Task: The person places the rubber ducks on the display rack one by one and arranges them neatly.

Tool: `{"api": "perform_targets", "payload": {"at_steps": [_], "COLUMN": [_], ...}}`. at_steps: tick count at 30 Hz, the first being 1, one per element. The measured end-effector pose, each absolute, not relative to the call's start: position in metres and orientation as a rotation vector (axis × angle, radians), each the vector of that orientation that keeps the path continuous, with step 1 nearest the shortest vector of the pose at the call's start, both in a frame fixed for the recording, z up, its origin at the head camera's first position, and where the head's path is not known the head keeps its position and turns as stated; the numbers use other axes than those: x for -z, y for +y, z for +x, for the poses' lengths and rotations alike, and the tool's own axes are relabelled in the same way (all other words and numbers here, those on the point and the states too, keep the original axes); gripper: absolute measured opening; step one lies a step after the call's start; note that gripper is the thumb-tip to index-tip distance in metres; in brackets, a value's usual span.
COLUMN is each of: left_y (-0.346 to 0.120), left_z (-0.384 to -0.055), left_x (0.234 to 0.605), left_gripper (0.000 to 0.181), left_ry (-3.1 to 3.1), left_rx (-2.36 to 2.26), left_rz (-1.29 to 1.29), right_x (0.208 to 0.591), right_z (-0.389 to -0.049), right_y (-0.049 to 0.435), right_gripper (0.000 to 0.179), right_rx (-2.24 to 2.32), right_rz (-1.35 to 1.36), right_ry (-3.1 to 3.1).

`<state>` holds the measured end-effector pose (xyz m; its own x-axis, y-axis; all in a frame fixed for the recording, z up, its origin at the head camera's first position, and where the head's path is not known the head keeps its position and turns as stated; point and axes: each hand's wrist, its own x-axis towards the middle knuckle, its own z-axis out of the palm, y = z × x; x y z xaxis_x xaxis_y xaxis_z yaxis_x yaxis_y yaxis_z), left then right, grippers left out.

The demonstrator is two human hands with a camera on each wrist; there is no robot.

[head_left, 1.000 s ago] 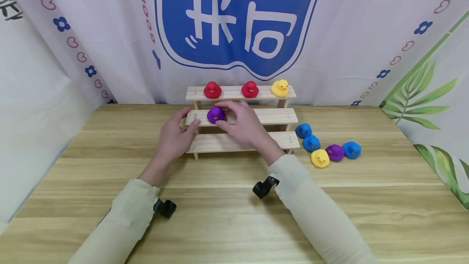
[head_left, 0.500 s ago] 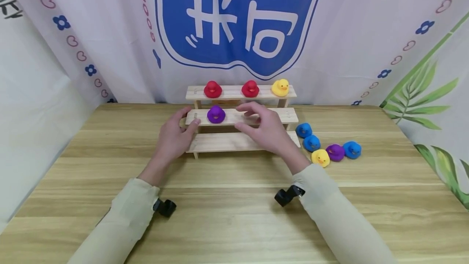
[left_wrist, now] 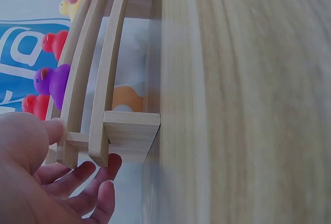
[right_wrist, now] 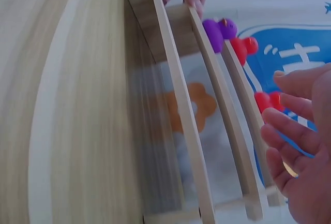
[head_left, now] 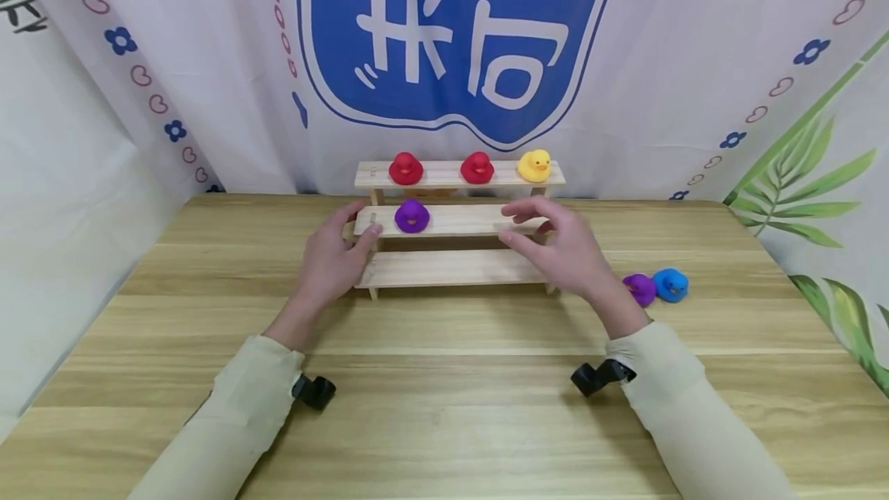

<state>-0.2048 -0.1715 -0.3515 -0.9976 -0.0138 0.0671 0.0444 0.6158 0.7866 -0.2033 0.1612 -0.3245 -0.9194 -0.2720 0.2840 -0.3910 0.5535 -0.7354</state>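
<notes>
A three-tier wooden shelf point(head_left: 451, 272) stands on the table. My left hand point(head_left: 332, 257) holds its left end, thumb on the middle board and fingers around the board's end, as the left wrist view shows. A purple rubber duck point(head_left: 412, 216) sits on the middle tier near that hand. Over the right part of the same tier hovers my right hand point(head_left: 562, 245), fingers spread and bent, with nothing between them. Two red rubber ducks, one on the left point(head_left: 406, 168) and one nearer the middle point(head_left: 477, 168), share the top tier with a yellow duck point(head_left: 534, 166).
Right of the shelf, a purple duck point(head_left: 640, 289) and a blue duck point(head_left: 670, 285) lie on the wooden table point(head_left: 444, 407). My right hand and wrist hide the spot beside them. A white printed cloth point(head_left: 236, 99) hangs behind the shelf.
My right hand has let go of the purple duck on the middle tier and moved right. It now covers the blue and yellow ducks beside the shelf. The left hand stays put.
</notes>
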Motion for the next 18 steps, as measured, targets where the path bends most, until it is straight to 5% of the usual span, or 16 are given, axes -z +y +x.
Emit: {"api": "perform_targets", "payload": {"at_steps": [18], "left_y": [-0.170], "left_z": [-0.205], "left_x": [0.353], "left_gripper": [0.065], "left_ry": [-2.760], "left_rx": [1.347], "left_rz": [-0.013], "right_x": [0.325], "right_z": [-0.202], "right_y": [0.220], "right_gripper": [0.027], "right_rx": [-1.254], "right_rz": [0.459], "right_ry": [-2.595]}}
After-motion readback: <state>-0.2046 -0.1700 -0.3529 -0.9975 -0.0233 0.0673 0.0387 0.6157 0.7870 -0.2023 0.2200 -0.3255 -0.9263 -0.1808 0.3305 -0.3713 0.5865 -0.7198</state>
